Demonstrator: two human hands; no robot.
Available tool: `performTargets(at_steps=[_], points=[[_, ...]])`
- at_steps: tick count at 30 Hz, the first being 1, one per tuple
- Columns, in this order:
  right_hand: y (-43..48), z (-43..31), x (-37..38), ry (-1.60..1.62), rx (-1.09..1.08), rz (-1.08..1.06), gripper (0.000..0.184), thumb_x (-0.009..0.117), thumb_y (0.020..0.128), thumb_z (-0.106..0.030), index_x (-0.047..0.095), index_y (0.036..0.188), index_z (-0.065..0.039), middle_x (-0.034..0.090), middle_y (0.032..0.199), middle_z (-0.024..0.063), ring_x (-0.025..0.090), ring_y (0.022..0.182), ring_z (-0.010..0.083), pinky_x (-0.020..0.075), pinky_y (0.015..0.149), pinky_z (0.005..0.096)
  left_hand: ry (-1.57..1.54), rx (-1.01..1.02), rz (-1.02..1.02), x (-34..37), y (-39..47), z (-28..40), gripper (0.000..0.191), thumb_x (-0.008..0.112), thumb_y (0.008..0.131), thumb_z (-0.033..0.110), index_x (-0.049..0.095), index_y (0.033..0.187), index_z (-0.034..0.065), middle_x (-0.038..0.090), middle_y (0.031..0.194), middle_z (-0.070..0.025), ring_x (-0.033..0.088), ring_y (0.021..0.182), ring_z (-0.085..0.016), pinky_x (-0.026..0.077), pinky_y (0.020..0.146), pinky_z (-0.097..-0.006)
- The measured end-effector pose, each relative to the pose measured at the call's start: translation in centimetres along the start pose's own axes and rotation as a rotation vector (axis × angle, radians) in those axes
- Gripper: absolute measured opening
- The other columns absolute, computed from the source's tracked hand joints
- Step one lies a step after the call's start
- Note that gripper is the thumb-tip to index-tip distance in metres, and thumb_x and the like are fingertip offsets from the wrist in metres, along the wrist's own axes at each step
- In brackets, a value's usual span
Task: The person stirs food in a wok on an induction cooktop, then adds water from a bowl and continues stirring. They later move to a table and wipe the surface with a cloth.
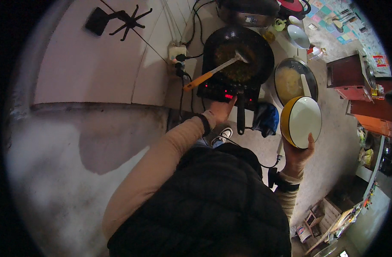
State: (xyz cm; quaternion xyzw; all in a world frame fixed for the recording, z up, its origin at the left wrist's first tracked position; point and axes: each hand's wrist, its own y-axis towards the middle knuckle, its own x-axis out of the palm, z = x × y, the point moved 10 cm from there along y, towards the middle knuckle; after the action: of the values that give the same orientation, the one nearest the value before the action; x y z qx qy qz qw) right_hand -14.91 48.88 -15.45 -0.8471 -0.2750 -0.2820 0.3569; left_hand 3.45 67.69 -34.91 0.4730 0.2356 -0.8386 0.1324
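My left hand is at the front edge of a black induction cooker, beside its lit red display, one finger reaching onto the panel. Some of its fingers are hard to make out. On the cooker sits a black wok with dark liquid in it. A spatula with an orange handle rests across the wok's rim, its metal head inside. My right hand grips a yellow bowl with a white inside, tilted so the inside faces up toward me. The bowl overlaps a steel pan holding pale yellow food and a white-handled utensil.
The wok's handle juts toward me, next to a blue and black cloth-like item. Cords run from a power strip left of the cooker. Behind stand a dark pot and a pale bowl. A wooden cabinet is at the right.
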Motion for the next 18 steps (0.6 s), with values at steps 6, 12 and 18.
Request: performTargets(at_steps=[6, 12, 18], points=[[0.3, 0.2, 0.5, 0.019, -0.02, -0.002, 0.07, 0.065, 0.088, -0.034, 0.042, 0.15, -0.011, 0.046, 0.149, 0.0184, 0.043, 0.139, 0.0396, 0.035, 0.115, 0.0595, 0.087, 0.17, 0.408, -9.2, -7.8, 0.8, 0.07, 0.07, 0.082, 0.016, 0.046, 0.147, 0.0113, 0.067, 0.089, -0.0122, 0.067, 0.085, -0.034, 0.053, 0.071, -0.0483], [0.1, 0.8, 0.4, 0.034, -0.015, 0.025, 0.064, 0.064, 0.09, -0.034, 0.046, 0.146, -0.009, 0.05, 0.144, 0.0164, 0.048, 0.134, 0.0368, 0.0414, 0.11, 0.0558, 0.199, -0.014, 0.735, -19.2, -9.1, -2.6, 0.067, 0.07, 0.082, 0.011, 0.049, 0.146, 0.0155, 0.06, 0.108, -0.0161, 0.062, 0.095, -0.036, 0.049, 0.084, -0.0483], [0.2, 1.3, -0.5, 0.065, 0.0, 0.001, 0.065, 0.064, 0.088, -0.032, 0.046, 0.147, -0.01, 0.049, 0.146, 0.0171, 0.046, 0.135, 0.0385, 0.0402, 0.111, 0.0573, 0.023, -0.166, 0.396, -17.4, -4.8, -6.2, 0.065, 0.064, 0.086, 0.007, 0.048, 0.147, 0.0194, 0.058, 0.117, -0.0216, 0.06, 0.1, -0.044, 0.049, 0.087, -0.051]])
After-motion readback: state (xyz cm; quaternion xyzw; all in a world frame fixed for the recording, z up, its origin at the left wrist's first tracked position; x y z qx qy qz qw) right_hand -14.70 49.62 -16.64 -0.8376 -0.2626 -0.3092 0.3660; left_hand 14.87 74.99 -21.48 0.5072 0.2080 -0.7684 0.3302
